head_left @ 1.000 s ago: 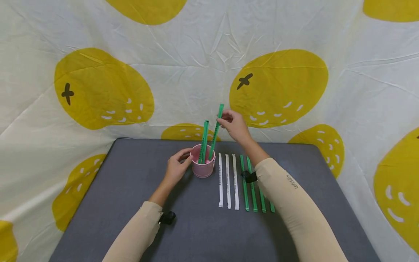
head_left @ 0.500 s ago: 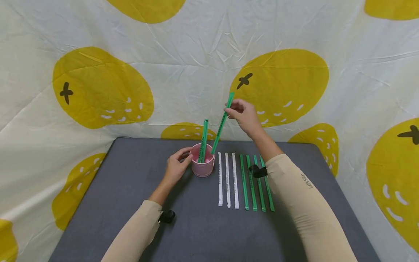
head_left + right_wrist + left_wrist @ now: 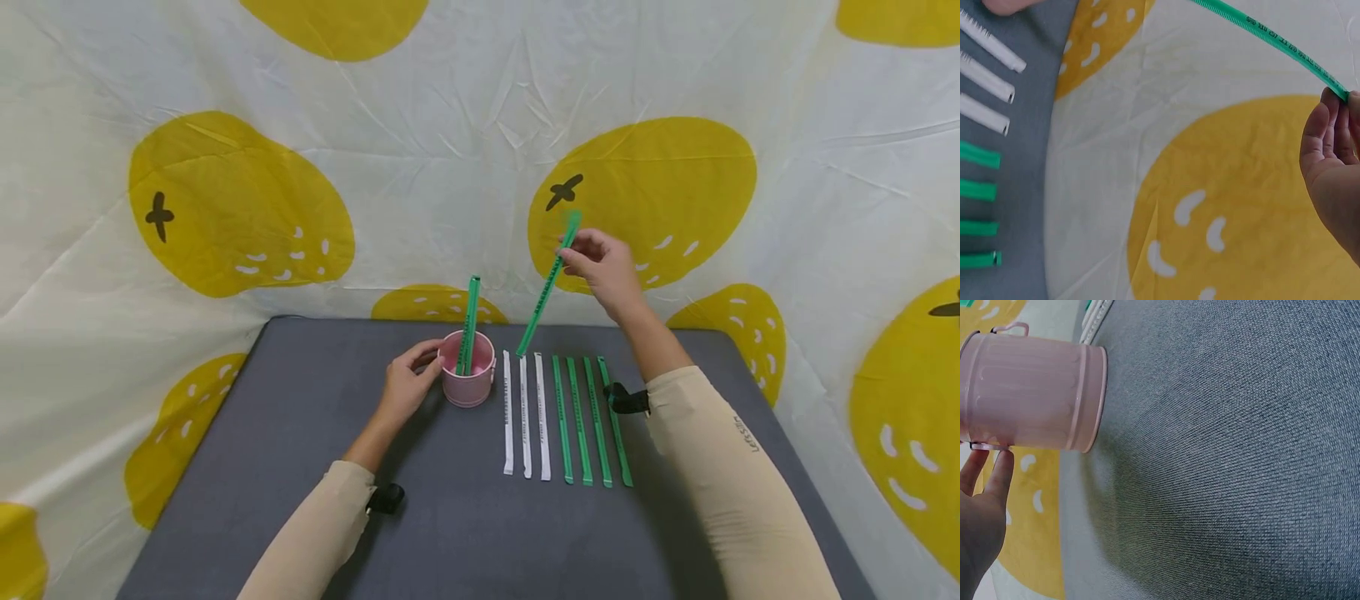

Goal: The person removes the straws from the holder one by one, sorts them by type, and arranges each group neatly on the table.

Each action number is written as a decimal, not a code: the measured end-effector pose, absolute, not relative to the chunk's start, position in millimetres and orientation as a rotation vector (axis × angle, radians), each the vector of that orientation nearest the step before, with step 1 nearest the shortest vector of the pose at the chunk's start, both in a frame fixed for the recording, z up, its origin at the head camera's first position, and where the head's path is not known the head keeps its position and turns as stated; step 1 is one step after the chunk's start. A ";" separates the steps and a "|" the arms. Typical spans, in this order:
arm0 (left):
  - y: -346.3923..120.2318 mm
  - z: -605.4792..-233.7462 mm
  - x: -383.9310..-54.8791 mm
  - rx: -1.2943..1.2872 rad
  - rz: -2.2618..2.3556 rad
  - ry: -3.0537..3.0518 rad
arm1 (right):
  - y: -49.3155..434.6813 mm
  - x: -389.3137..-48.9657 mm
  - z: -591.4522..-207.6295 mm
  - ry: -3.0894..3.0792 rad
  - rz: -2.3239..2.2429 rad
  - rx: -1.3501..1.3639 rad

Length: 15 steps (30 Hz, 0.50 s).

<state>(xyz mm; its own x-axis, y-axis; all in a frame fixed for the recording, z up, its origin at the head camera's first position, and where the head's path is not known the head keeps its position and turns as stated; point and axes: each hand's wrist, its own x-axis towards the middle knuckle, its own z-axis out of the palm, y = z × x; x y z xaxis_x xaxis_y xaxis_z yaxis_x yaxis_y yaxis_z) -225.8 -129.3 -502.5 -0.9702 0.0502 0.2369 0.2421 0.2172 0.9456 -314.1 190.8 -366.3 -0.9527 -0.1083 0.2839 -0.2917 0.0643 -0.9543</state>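
My right hand [image 3: 609, 268] pinches a green paper-wrapped straw [image 3: 547, 285] near its upper end, tilted in the air beyond the row of straws. Printed letters show along this straw in the right wrist view, where finger and thumb meet on its end. At the pink bucket [image 3: 468, 392], my left hand [image 3: 408, 382] grips the left side with thumb and fingers. The left wrist view shows thumb and finger at the bucket's small side handle [image 3: 990, 447]. Inside the bucket, green wrapped straws [image 3: 468, 321] stand upright, close together; their exact number is hard to tell.
Three white wrapped straws [image 3: 525, 417] lie side by side right of the bucket. Several green ones [image 3: 580, 421] continue the row beneath my right forearm. Behind the dark grey table [image 3: 465, 533] hangs a cloth [image 3: 420, 208] printed with yellow fruit.
The right hand has lifted the green straw out of the bucket and carried it to the right, above the white straws' far ends. My left hand stays on the bucket.
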 end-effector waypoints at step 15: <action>-136.6 -531.7 -244.8 -0.254 -1.860 -2.289 | 250.9 -296.9 -401.5 -2.578 1.663 0.276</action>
<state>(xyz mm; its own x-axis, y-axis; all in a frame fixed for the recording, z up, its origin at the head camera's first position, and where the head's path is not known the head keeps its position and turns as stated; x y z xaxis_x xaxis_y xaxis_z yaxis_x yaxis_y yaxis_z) -244.8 -136.6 -531.7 -0.9689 0.0181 0.2467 0.2451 0.2024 0.9481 -296.9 250.9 -401.5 -0.9820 -0.1168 0.1485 -0.1834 0.4015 -0.8973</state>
